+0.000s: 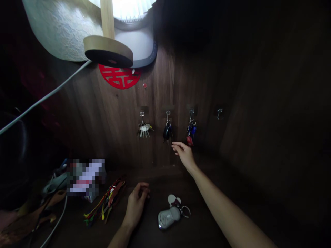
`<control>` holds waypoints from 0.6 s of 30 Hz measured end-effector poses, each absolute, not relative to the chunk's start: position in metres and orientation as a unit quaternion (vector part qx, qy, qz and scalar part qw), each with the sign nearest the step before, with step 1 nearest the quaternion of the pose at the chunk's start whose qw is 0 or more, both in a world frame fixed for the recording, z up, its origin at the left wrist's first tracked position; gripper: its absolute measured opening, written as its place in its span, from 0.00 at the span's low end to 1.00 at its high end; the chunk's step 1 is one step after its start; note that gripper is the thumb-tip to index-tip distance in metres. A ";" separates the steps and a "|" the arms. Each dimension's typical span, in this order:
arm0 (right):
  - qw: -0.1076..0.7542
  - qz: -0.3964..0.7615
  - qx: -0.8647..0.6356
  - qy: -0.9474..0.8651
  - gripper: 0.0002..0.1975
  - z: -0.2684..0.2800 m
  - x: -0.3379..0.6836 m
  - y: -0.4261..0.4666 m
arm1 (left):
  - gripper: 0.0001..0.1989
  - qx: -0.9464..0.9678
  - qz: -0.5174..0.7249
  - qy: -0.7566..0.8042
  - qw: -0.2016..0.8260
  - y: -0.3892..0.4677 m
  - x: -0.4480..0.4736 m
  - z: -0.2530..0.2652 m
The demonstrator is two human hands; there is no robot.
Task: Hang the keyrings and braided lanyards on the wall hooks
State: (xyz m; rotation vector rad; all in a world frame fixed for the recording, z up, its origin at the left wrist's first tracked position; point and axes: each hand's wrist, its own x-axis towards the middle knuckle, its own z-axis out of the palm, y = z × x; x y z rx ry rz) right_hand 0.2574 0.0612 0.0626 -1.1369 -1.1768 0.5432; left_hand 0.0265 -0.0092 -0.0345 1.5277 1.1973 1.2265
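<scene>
My right hand [184, 154] reaches up toward the wall with its fingers stretched out and holds nothing. Its fingertips are just below and right of a bunch of keys with a black fob [168, 132], apart from it as far as I can see. Above the hand hangs a key bunch with blue and red tags [191, 131]. To the left, silver keys [144, 130] hang on another hook. My left hand [136, 204] is low over the dark surface, fingers loosely bent and thumb apart, nothing in it. Right of it lies a grey key fob [168, 217] with a metal ring and round pale tags.
An unused metal hook [220, 114] is at the right of the row. Colourful cords [110, 199] and a blurred-out box [86, 179] lie left. Overhead are a lit lamp with a round wooden base [108, 50], caps and a red cut-out [120, 78]; a white cable [49, 94] runs left.
</scene>
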 end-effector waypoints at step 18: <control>0.541 0.251 -0.552 -0.583 0.13 -0.031 0.270 -0.016 | 0.11 0.849 0.342 0.344 0.208 -0.051 0.035 -0.013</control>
